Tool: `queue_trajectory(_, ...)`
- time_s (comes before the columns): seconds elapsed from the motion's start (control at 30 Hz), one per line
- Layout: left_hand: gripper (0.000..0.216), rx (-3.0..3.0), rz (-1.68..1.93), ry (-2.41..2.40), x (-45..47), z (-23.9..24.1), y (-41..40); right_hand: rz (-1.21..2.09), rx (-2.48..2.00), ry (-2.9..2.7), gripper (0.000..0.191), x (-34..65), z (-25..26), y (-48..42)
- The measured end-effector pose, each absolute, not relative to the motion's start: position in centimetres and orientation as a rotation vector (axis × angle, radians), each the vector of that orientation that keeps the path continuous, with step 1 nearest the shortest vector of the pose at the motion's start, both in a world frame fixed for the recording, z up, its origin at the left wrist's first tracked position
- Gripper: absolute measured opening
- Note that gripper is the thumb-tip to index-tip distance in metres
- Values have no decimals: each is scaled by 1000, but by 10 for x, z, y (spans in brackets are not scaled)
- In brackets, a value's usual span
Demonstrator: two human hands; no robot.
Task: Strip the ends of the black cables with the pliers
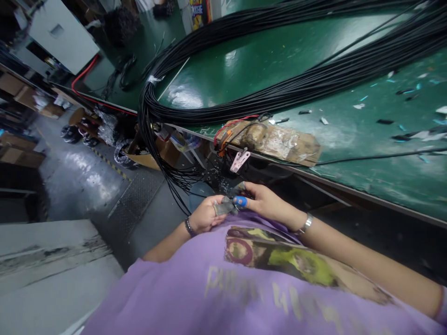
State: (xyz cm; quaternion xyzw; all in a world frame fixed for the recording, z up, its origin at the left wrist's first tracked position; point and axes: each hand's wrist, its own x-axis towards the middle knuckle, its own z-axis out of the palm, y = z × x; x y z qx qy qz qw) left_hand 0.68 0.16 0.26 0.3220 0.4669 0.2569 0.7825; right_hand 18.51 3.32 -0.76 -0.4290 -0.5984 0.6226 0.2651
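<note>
In front of the purple shirt, my left hand (206, 213) and my right hand (260, 201) meet, fingertips pinched together. Grey coverings wrap some fingertips, and a blue wrap (240, 201) is on my right thumb. Whatever lies between the fingers is too small and dark to make out. A long bundle of black cables (237, 104) lies looped on the green table (216, 70), tied with a white band (155, 79). Its loose ends (174, 179) hang over the edge, close to my left hand.
A tape-covered wooden block (279, 142) sits at the table edge with a pink clip (240, 160) and red wire beside it. Cable scraps (385, 122) litter the right side. Below stand a cardboard box (143, 158) and a bluish bin (200, 193). A white machine (63, 35) is at far left.
</note>
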Motion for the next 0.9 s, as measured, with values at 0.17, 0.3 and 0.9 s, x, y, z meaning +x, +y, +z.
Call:
queue_trajectory(0.17,42,891,574,1052,5,4,1,1761,-1166,-1676,39,186,-8,40)
queue_trajectory(0.3,41,1003,553,1117,4,4,1,1778,-1174,-1610,37,185,-8,38)
queue_trajectory(0.9,24,1378,754,1294,2,-2,-2,2188,-1124,-793,40,175,-10,28)
